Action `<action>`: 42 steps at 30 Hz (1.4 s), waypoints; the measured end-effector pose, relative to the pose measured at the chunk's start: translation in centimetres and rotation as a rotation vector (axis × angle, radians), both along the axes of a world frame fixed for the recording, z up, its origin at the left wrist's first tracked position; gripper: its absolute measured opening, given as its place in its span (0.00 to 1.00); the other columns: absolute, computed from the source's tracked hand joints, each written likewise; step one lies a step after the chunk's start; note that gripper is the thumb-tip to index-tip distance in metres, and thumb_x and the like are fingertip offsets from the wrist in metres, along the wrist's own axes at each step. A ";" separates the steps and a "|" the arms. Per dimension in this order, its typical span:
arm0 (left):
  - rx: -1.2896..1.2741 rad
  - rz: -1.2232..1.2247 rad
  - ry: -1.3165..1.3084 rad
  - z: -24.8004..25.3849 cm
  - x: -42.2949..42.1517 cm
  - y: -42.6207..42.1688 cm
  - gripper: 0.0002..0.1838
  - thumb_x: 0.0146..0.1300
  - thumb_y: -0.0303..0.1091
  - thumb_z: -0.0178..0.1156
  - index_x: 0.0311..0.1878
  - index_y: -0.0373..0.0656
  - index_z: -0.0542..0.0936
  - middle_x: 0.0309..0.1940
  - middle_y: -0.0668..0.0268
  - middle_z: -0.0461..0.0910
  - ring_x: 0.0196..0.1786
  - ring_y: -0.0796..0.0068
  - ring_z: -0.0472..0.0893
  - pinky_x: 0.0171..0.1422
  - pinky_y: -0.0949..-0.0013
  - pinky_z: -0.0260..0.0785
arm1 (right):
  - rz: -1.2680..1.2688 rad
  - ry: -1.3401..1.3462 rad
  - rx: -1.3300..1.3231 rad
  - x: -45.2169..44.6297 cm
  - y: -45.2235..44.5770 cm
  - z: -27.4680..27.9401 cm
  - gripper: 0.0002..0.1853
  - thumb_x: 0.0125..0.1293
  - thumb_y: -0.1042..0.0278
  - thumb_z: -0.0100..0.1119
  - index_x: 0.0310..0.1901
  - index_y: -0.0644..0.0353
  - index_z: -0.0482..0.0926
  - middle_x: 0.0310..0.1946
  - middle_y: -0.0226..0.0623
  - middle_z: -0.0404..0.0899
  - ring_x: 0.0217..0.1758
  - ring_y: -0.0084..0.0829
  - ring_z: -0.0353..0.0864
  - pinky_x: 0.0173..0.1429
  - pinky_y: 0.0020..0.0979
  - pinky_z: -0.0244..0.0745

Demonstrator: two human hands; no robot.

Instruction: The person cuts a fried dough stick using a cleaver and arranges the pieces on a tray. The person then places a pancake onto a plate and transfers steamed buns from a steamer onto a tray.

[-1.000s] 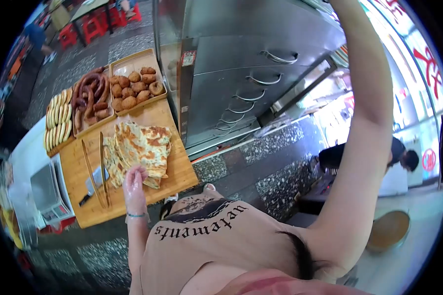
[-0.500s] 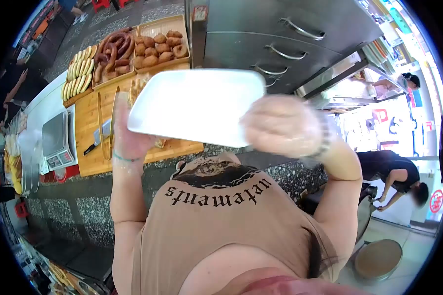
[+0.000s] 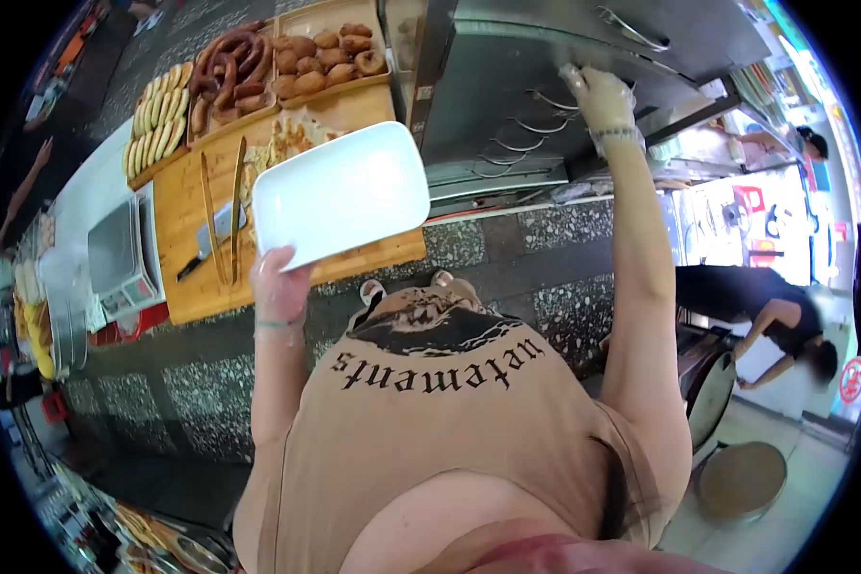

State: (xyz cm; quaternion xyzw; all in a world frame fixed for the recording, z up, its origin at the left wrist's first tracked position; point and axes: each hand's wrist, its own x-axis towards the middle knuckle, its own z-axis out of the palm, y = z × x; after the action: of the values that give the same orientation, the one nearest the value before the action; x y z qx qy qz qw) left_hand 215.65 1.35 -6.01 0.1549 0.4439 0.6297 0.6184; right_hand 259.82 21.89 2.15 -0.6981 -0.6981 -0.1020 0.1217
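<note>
My left hand (image 3: 282, 287), in a clear plastic glove, grips the near left corner of a white rectangular tray (image 3: 344, 196). The tray is tilted above a wooden cutting board (image 3: 335, 273) and nothing lies in it. Out to the right, my right hand (image 3: 603, 100), also gloved, is at the metal cabinet (image 3: 488, 67), fingers curled at a drawer handle that it mostly covers. On the board lie tongs (image 3: 235, 215), a cleaver (image 3: 222, 225) and chopped food (image 3: 292, 139), partly hidden by the tray.
Beyond the board stand trays of sausages (image 3: 225, 77), round fried pieces (image 3: 325, 57) and pale sliced rolls (image 3: 158, 120). A scale (image 3: 120, 249) is at the left. Another person (image 3: 775, 316) bends over at the right, near a round lid-like object (image 3: 741, 478) on the floor.
My right hand has let go of the tray and reached away to the cabinet drawer. The tray, now in my left hand alone, has turned and tilted.
</note>
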 end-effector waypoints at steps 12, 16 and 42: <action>0.181 -0.117 -0.052 6.5 0.9 5.0 0.24 0.68 0.41 0.46 0.60 0.33 0.69 0.53 0.54 0.76 0.56 0.61 0.76 0.61 0.58 0.68 | 0.269 0.079 0.042 3.7 -17.3 2.0 0.12 0.55 0.62 0.65 0.21 0.59 0.76 0.18 0.41 0.74 0.24 0.45 0.74 0.31 0.43 0.69; 0.257 -0.112 -0.014 8.3 6.7 6.1 0.23 0.67 0.39 0.48 0.59 0.32 0.70 0.54 0.54 0.76 0.56 0.62 0.76 0.60 0.58 0.69 | 0.479 0.143 -0.068 7.0 -16.9 3.3 0.10 0.55 0.62 0.66 0.26 0.59 0.79 0.19 0.40 0.76 0.25 0.43 0.76 0.32 0.40 0.71; 0.346 0.459 -0.030 8.3 16.6 -1.0 0.24 0.68 0.33 0.46 0.62 0.27 0.62 0.58 0.46 0.71 0.58 0.55 0.76 0.59 0.55 0.77 | 1.201 -0.664 -0.278 -3.4 2.8 5.4 0.39 0.45 0.72 0.69 0.63 0.54 0.64 0.58 0.42 0.69 0.60 0.36 0.69 0.64 0.38 0.67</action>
State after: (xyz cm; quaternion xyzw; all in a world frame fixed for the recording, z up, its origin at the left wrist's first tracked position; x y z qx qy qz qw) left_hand 232.30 0.31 2.25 0.1443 0.3439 0.8220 0.4305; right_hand 256.46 24.70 7.53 -0.1327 -0.9700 -0.1348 -0.1529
